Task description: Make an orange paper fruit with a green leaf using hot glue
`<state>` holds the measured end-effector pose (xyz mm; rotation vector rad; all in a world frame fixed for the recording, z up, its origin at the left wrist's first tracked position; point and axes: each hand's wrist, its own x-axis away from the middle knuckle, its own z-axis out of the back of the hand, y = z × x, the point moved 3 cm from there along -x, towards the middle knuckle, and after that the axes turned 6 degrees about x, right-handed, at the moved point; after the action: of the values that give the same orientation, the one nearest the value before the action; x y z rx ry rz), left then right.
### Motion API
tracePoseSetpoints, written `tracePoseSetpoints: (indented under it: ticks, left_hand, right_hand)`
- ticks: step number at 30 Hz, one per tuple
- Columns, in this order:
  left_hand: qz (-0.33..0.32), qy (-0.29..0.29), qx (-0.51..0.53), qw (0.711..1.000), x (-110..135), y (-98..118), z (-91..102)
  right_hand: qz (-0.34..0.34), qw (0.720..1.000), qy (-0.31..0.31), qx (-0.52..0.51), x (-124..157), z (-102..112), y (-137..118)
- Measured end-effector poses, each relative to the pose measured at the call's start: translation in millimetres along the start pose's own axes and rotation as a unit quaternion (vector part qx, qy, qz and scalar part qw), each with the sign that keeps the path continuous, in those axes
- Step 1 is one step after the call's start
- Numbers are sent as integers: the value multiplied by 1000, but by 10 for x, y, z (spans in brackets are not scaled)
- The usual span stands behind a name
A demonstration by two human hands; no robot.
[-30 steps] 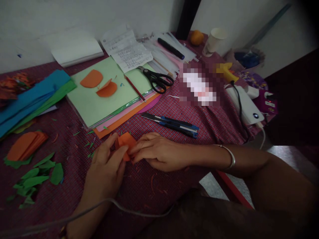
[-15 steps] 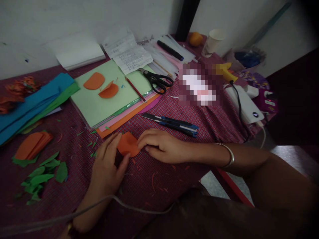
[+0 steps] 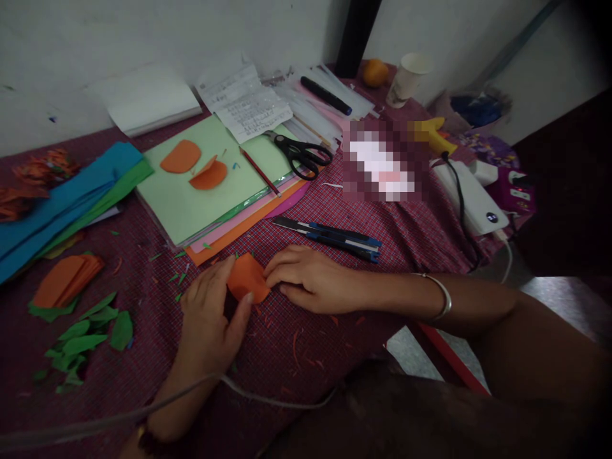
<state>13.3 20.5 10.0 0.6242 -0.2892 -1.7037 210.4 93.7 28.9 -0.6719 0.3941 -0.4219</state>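
Note:
A rounded piece of orange paper (image 3: 248, 278) lies low over the table between my two hands. My left hand (image 3: 210, 306) holds its left side, the fingers along the far left edge and the thumb at the lower edge. From the right, my right hand (image 3: 308, 280) pinches the paper's right edge between thumb and fingertips. Just beyond the right hand rest two blue and black utility knives (image 3: 329, 237). Tiny green and orange paper scraps are scattered around both hands.
Stacked orange petal shapes (image 3: 67, 280) and green paper leaves (image 3: 88, 335) lie at the left. Behind are coloured sheets (image 3: 182, 204), black scissors (image 3: 299, 153) and a red pencil (image 3: 261, 172). A yellow glue gun (image 3: 433, 137) and white power bank (image 3: 471, 197) are at the right.
The paper's right side sits slightly differently under my right fingertips, and my left thumb has shifted a little to the right. Both hands stay on the paper; the view has moved slightly.

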Motion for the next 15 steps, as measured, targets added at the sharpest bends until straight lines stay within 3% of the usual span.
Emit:
tracePoseSetpoints:
  ticks: [8, 15]
  left_hand:
    - [61, -9, -8, 998, -81, -32, -29]
    - [86, -45, -55, 994, -258, -115, 58]
  right_hand:
    - [9, 999, -12, 47, 8, -14, -5]
    - [-10, 982, -55, 182, 25, -68, -49]
